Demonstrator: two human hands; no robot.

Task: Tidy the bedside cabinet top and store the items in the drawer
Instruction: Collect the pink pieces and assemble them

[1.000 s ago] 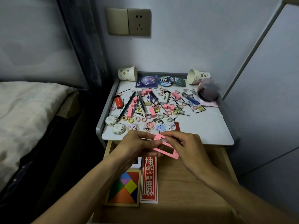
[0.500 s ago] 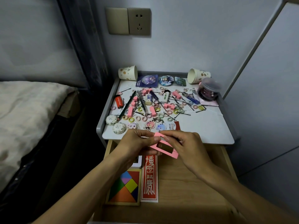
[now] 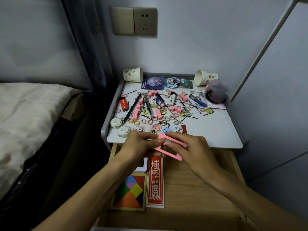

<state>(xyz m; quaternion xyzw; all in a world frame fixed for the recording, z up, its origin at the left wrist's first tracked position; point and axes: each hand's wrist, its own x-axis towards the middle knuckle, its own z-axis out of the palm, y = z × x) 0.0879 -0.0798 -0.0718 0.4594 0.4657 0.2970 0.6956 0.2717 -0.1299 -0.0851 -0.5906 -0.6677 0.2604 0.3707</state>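
Observation:
Both hands hold a flat pink rectangular frame (image 3: 168, 152) over the open wooden drawer (image 3: 191, 180), just in front of the cabinet top (image 3: 208, 129). My left hand (image 3: 141, 145) pinches its left end with thumb and fingers. My right hand (image 3: 188, 147) grips its right side, fingers curled over the top bar. The cabinet top is strewn with pink blocks (image 3: 175, 108), small hair rings, black hairpins, a red lighter (image 3: 124, 104), pens, an eraser (image 3: 154, 101) and badges (image 3: 172, 81). In the drawer lie a tangram puzzle (image 3: 131, 192) and a red card (image 3: 155, 184).
Two paper cups lie on their sides at the cabinet's back corners: left cup (image 3: 133, 75), right cup (image 3: 205, 77). A round pink jar (image 3: 215, 92) sits back right. A bed (image 3: 30, 114) is on the left, a wall socket (image 3: 145, 21) above, a white panel (image 3: 275, 97) to the right.
Both hands have turned and shifted the pink frame slightly upward and to the left between them. Nothing on the cabinet top has moved.

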